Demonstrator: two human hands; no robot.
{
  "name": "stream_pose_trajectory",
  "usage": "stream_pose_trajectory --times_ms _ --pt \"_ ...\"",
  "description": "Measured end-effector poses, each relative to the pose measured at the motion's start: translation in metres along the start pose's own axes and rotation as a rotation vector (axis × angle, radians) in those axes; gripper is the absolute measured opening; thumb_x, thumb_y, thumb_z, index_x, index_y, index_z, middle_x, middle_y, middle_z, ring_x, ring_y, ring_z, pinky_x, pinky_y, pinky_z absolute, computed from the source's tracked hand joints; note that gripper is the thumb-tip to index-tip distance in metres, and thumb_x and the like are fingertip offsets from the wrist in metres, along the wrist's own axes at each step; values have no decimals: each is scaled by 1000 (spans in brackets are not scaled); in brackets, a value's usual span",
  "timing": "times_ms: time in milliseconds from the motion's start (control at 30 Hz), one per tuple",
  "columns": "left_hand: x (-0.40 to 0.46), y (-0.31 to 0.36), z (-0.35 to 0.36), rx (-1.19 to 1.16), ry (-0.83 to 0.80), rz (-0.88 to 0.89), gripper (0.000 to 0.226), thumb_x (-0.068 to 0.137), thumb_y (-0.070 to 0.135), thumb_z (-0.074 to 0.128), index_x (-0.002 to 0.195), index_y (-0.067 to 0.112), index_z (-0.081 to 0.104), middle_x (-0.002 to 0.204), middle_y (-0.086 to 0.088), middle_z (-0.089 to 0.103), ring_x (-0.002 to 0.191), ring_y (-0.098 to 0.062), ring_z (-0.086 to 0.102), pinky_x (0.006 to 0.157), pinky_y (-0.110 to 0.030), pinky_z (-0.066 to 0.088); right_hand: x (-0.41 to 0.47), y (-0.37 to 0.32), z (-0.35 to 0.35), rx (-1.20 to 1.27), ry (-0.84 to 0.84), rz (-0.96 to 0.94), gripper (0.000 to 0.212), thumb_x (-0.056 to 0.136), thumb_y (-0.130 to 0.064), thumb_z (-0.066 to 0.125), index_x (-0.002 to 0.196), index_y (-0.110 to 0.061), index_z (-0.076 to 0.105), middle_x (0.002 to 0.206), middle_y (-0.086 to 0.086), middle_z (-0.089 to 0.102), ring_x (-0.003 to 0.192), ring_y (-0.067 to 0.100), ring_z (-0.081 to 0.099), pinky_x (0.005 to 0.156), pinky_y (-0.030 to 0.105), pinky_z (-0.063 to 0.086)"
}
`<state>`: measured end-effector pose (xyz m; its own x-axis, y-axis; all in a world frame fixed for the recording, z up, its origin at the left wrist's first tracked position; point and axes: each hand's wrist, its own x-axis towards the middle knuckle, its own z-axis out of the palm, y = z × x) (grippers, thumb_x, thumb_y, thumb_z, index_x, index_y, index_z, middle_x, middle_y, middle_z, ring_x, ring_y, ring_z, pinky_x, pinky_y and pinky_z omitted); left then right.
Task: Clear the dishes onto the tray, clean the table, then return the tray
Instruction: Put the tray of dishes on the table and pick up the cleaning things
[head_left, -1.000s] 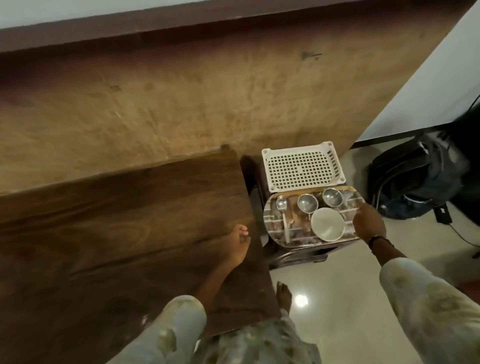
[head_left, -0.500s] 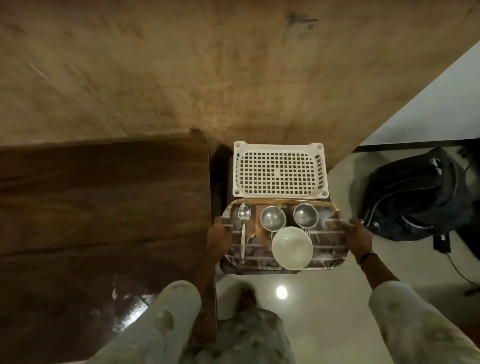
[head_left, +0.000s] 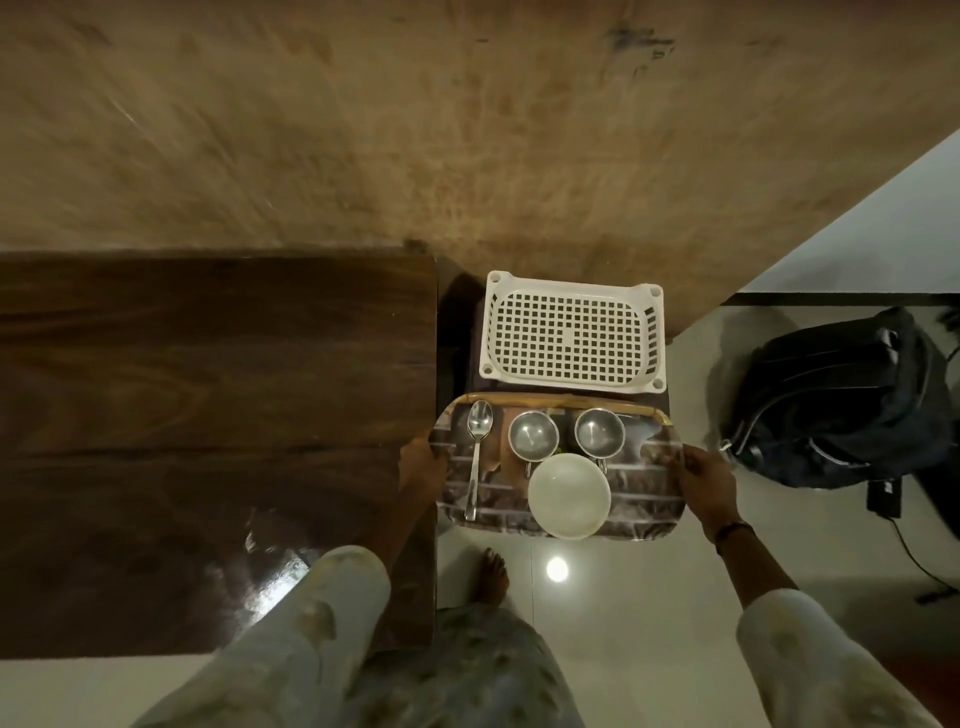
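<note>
Beside the dark wooden table (head_left: 208, 415), a patterned tray (head_left: 644, 499) is gripped at both ends by the left hand (head_left: 423, 465) and right hand (head_left: 706, 480), fingers curled over its rim. On it are carried a spoon (head_left: 477, 452), two steel cups (head_left: 533, 435) and a white bowl (head_left: 569, 495).

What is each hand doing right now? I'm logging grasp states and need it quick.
Left hand: grips the left edge of the tray.
Right hand: grips the tray's right edge.
</note>
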<state>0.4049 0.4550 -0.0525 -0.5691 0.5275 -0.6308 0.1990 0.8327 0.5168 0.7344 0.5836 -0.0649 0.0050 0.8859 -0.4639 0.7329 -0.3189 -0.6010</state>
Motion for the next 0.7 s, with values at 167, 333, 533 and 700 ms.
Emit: stream_pose_trajectory --times_ms 167,333,533,700 --pt "-5 -33 -47 -40 30 7 31 90 10 51 119 3 61 115 -24 65 111 -41 59 97 -46 48 -27 -30 20 -31 -21 -64 21 90 -22 62 99 -4 70 84 12 66 82 30 61 76 37 50" --pt "2 -84 -117 -103 72 1 32 86 11 60 117 8 64 111 -19 69 106 -36 63 91 -38 50 -59 -77 66 -87 -130 -166 20 92 -31 59 101 -18 71 87 5 70 81 23 65 74 37 54" --pt "26 -170 -228 -251 151 -45 26 82 19 68 106 9 72 103 -14 73 98 -25 67 88 -33 53 -109 -150 173 -94 -140 -233 13 88 -19 65 97 -13 73 81 10 72 74 25 66 63 30 55" --pt "55 -247 -339 -311 208 -69 22 77 21 72 95 8 75 89 -16 75 84 -26 71 79 -36 57 -155 -207 288 -76 -189 -204 17 88 -18 66 101 -9 72 84 7 71 78 21 65 60 21 54"
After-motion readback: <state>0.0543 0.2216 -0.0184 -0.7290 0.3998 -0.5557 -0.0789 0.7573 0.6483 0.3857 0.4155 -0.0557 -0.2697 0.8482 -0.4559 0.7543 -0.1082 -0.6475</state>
